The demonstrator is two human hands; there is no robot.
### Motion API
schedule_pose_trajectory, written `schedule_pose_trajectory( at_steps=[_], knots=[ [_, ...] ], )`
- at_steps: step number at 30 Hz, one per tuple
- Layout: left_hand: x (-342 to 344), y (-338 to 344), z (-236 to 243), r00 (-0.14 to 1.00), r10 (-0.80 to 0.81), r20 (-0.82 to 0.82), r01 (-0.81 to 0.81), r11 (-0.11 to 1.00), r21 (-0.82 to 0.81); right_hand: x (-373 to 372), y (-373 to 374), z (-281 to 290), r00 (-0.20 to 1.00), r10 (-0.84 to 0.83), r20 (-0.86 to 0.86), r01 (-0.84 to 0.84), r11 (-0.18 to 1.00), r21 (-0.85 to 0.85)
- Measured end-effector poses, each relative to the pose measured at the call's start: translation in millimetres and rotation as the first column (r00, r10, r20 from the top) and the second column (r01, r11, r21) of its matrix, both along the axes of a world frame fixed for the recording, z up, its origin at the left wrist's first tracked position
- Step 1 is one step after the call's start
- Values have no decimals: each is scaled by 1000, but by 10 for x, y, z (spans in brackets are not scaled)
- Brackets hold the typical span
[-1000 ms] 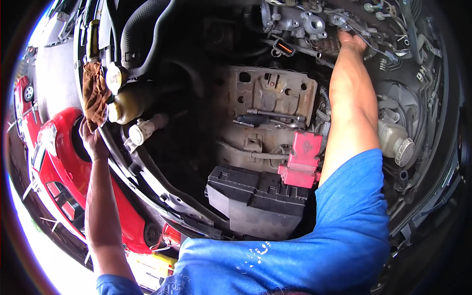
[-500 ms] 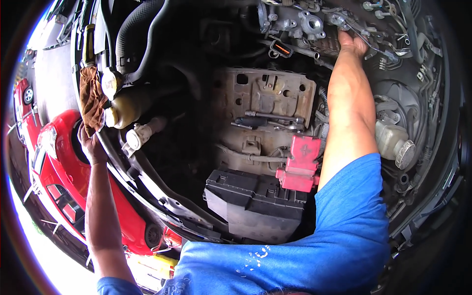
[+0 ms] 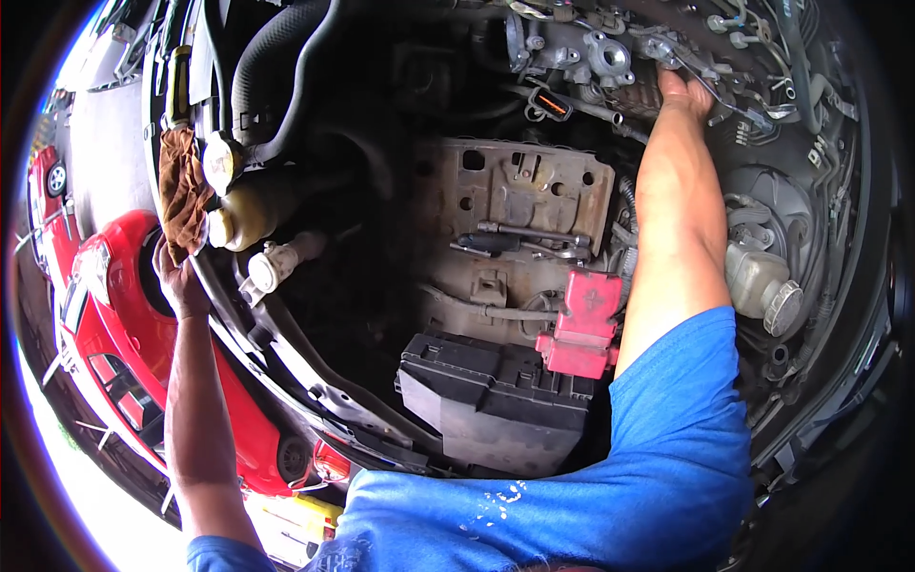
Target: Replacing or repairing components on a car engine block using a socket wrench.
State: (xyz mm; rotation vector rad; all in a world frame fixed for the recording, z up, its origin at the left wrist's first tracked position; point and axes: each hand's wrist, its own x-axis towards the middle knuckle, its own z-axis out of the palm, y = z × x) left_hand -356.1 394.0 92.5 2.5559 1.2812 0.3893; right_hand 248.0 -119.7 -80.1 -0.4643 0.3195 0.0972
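Observation:
My left hand (image 3: 179, 282) is at the front rail of a car's engine bay, fingers curled against the lower end of a crumpled brown rag (image 3: 181, 186); what exactly they grip is unclear. Above the rag is a yellow-and-black handled tool (image 3: 177, 81). My right hand (image 3: 681, 91) reaches under a silver metal engine assembly (image 3: 581, 52) at top right, its fingertips hidden among pipes and fittings. A black connector with orange inside (image 3: 548, 103) hangs left of it. A ratchet (image 3: 572, 252) and other tools lie on the rusty metal tray (image 3: 505, 167) in the middle.
A red cover (image 3: 583, 324) and black box (image 3: 491, 400) sit at the bottom of the bay. Plastic reservoirs (image 3: 243, 214) stand at left, hoses (image 3: 267, 67) above them, a capped reservoir (image 3: 758, 286) at right. Red cars (image 3: 124, 315) are outside at left.
The view shifts very slightly, with the engine bay sitting a little lower in the picture. Both hands stay at the same places.

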Motion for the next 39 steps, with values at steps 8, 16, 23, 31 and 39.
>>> schedule_pose_trajectory(
  at_steps=[8,16,23,31,39],
  knots=[
    [-136,152,18,838,-318,-444,495,786,370,11,13,53,992,73,-103,-92,978,-189],
    [-73,84,25,969,-95,-230,128,982,137,69,-33,-26,993,104,-58,-114,968,-222],
    [-124,119,-7,998,-12,-70,13,1000,16,48,-36,-49,997,25,-71,-25,1000,-10],
    [-111,99,5,969,-138,-205,176,969,176,59,-48,-41,995,60,-80,-60,998,3],
    [-70,50,12,976,-138,-167,164,975,152,81,-42,-40,991,43,-125,-47,998,-32]
  ],
)
